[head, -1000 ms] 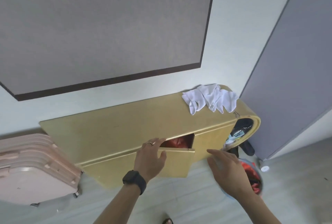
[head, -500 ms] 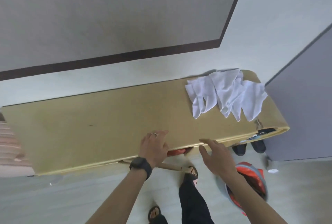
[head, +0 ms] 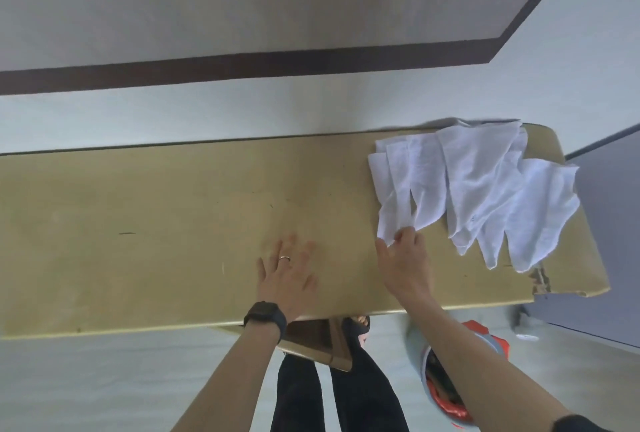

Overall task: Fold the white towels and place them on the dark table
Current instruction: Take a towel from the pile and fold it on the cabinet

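Both hands over the tan cabinet top, white towels heaped at right of frame.

Left hand (head: 287, 275), centre-low in frame, lies flat on the cabinet (head: 138, 223) with fingers spread and released, holding nothing; it wears a ring (head: 284, 258) and a dark watch (head: 265, 315) at the wrist. Right hand (head: 403, 260), just right of it, meets the lowest left corner of the white towels (head: 478, 189). Thumb and fingers curl on that corner, seemingly pinching it, though motion blur softens the contact. The towels sit crumpled and unfolded on the cabinet's right end, points hanging toward the near edge. Below the edge are an open flap (head: 315, 338), dark trouser legs (head: 298, 397), and a pale bucket (head: 424, 365) with red contents at lower right.
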A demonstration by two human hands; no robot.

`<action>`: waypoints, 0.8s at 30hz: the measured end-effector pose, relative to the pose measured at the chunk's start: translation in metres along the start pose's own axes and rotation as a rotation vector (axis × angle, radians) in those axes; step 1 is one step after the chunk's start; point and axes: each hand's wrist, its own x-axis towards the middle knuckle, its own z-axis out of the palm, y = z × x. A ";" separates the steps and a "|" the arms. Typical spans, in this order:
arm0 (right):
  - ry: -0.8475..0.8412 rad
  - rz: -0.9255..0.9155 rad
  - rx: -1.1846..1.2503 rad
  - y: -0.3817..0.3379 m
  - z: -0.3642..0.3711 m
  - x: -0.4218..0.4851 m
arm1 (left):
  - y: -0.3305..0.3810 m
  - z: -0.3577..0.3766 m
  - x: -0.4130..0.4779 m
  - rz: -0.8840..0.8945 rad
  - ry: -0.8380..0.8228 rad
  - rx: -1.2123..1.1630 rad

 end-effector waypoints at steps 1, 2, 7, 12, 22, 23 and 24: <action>0.026 -0.045 -0.050 -0.002 0.005 0.002 | -0.004 0.006 0.003 -0.002 0.006 0.005; 0.036 -0.078 -0.096 -0.003 0.009 0.004 | -0.007 0.012 0.004 0.000 0.010 0.006; 0.058 -0.123 -0.303 -0.001 0.025 0.007 | -0.013 0.019 0.004 0.036 0.019 -0.026; 0.051 -0.213 -0.148 -0.013 0.005 -0.006 | -0.010 -0.017 0.003 0.054 -0.106 -0.092; 0.002 -0.567 -0.002 -0.075 -0.137 -0.077 | 0.066 -0.183 -0.035 0.480 0.145 -0.386; -0.009 -0.587 0.000 -0.081 -0.148 -0.085 | 0.070 -0.195 -0.040 0.499 0.111 -0.385; -0.012 -0.598 0.003 -0.086 -0.157 -0.092 | 0.071 -0.203 -0.044 0.509 0.078 -0.374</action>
